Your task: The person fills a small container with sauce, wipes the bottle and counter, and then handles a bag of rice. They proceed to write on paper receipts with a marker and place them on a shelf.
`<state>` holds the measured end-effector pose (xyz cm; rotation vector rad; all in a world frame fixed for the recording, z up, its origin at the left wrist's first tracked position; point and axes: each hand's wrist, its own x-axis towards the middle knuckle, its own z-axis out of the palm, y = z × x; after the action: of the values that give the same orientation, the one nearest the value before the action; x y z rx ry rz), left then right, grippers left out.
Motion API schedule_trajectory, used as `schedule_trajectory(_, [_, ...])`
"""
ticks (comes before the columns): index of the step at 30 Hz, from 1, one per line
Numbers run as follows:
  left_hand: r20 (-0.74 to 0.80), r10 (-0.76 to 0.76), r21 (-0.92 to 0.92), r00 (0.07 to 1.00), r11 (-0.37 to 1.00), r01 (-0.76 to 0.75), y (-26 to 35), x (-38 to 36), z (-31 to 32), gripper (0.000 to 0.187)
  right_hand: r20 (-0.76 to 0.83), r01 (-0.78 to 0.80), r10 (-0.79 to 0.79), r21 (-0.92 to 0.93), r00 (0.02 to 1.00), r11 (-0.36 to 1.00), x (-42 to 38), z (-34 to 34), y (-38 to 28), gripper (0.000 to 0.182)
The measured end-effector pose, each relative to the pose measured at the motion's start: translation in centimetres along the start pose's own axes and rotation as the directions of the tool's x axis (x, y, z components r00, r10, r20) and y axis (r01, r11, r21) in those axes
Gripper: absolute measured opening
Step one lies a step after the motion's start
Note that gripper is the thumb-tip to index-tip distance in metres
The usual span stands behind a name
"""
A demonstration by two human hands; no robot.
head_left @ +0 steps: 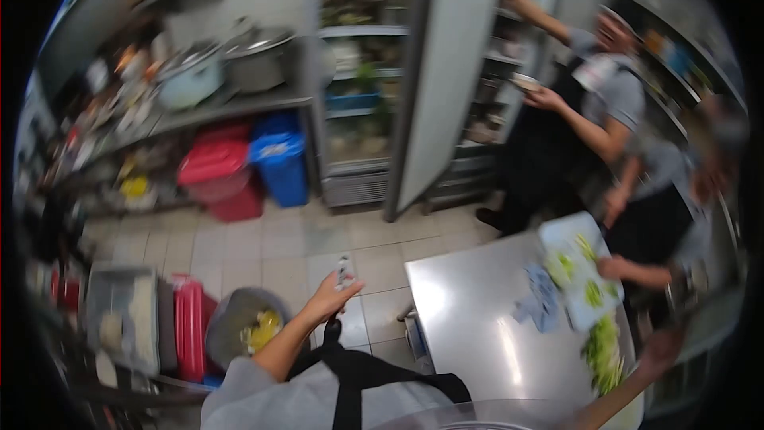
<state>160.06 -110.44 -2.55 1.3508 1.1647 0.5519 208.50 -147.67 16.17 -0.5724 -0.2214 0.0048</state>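
Observation:
My left hand (pixel 336 296) reaches forward over the tiled floor. Its fingers are closed on a small silvery object (pixel 343 271) whose kind is too blurred to make out. At the lower right, my right hand (pixel 662 348) is stretched out sideways near the edge of the steel table (pixel 469 310). Motion smears its fingers, so what it holds, if anything, does not show. Nearest to it on the table lies a bunch of leafy greens (pixel 605 357). Beyond that is a pale cutting board (pixel 585 312) with chopped greens (pixel 593 293), and a bluish cloth (pixel 541 299) lies beside it.
One co-worker (pixel 593 103) holds a small dish by the opened fridge door (pixel 454 72). Another person's hand (pixel 617 268) touches the board. Red (pixel 227 167) and blue (pixel 280 161) bins stand under the pot counter. A grey bin (pixel 247 310) with yellow scraps sits at my left.

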Motion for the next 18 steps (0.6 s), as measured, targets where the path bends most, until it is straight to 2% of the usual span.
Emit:
schedule_trajectory(1, [-0.011,-0.016,-0.063,1.000,0.998,0.015,-0.3,1.1,-1.4,0.036,0.201,-0.230,0.241,-0.078,0.949,0.970,-2.7,-1.4,4.6,0.032])
schedule_trajectory(2, [-0.009,-0.025,-0.117,1.000,0.993,0.024,-1.0,2.3,-2.7,0.036,0.366,-0.381,0.440,-0.224,0.820,0.897,-5.5,-2.6,9.3,0.030])
schedule_trajectory(3, [-0.048,-0.048,-0.135,0.998,0.990,0.041,-2.6,4.0,-3.8,0.036,0.226,-0.493,0.568,-0.312,0.792,0.812,-9.9,-3.1,14.7,0.030])
schedule_trajectory(4, [-0.012,-0.043,-0.333,0.999,0.942,0.037,-4.5,6.3,-4.5,0.035,0.399,-0.263,0.632,-0.666,0.665,0.698,-15.1,-0.6,18.6,0.033])
schedule_trajectory(5, [0.023,-0.020,-0.514,1.000,0.857,0.030,-5.3,8.0,-6.2,0.033,0.338,-0.282,0.712,-0.749,0.616,0.599,-19.2,-1.0,23.1,0.037])
schedule_trajectory(6, [-0.003,-0.013,-0.523,1.000,0.852,0.010,-4.7,9.7,-8.2,0.033,0.240,-0.404,0.841,-0.791,0.485,0.459,-23.2,1.1,26.3,0.031])
schedule_trajectory(7, [0.045,0.043,-0.461,0.998,0.887,-0.017,-4.5,10.7,-10.0,0.033,0.092,-0.586,0.895,-0.725,0.437,0.361,-27.3,3.2,29.6,0.033])
schedule_trajectory(8, [0.102,0.088,-0.401,0.991,0.915,-0.040,-4.2,11.5,-11.4,0.033,0.100,-0.656,0.948,-0.700,0.302,0.283,-29.9,4.5,33.0,0.034])
schedule_trajectory(9, [0.182,0.123,-0.361,0.976,0.931,-0.050,-3.1,11.8,-13.1,0.031,0.134,-0.552,0.977,-0.808,0.167,0.205,-32.3,8.4,35.4,0.034])
schedule_trajectory(10, [0.260,0.156,-0.320,0.953,0.945,-0.067,-1.6,12.0,-14.7,0.030,0.070,-0.530,0.995,-0.842,0.069,0.096,-34.2,9.4,38.5,0.034])
schedule_trajectory(11, [0.351,0.119,-0.278,0.929,0.960,-0.018,-0.5,12.2,-16.1,0.026,0.114,-0.452,0.993,-0.888,-0.038,0.085,-35.9,11.8,40.9,0.037])
schedule_trajectory(12, [0.435,0.081,-0.231,0.897,0.973,0.024,0.1,12.6,-17.3,0.024,0.176,-0.497,0.978,-0.862,-0.113,0.098,-37.5,12.5,43.9,0.037])
schedule_trajectory(13, [0.414,0.061,-0.236,0.908,0.971,0.042,-0.6,13.3,-17.8,0.024,0.176,-0.550,0.978,-0.831,-0.110,0.088,-39.1,15.0,45.6,0.035])
schedule_trajectory(14, [0.364,0.329,-0.209,0.872,0.941,-0.267,-1.8,14.0,-17.8,0.024,0.176,-0.596,0.978,-0.799,-0.110,0.077,-40.6,17.6,47.6,0.033])
schedule_trajectory(15, [0.323,0.571,-0.155,0.755,0.819,-0.553,-2.7,14.7,-18.6,0.025,0.172,-0.588,0.974,-0.807,-0.145,0.055,-41.5,19.2,49.8,0.033])
schedule_trajectory(16, [0.295,0.560,-0.144,0.774,0.827,-0.543,-2.2,15.1,-20.5,0.025,0.149,-0.603,0.978,-0.797,-0.148,0.030,-42.1,20.6,52.4,0.028])
schedule_trajectory(18, [0.359,0.322,0.115,0.876,0.916,-0.384,-1.7,16.0,-24.3,0.029,0.126,-0.605,0.974,-0.796,-0.187,-0.013,-43.8,23.4,57.3,0.023])
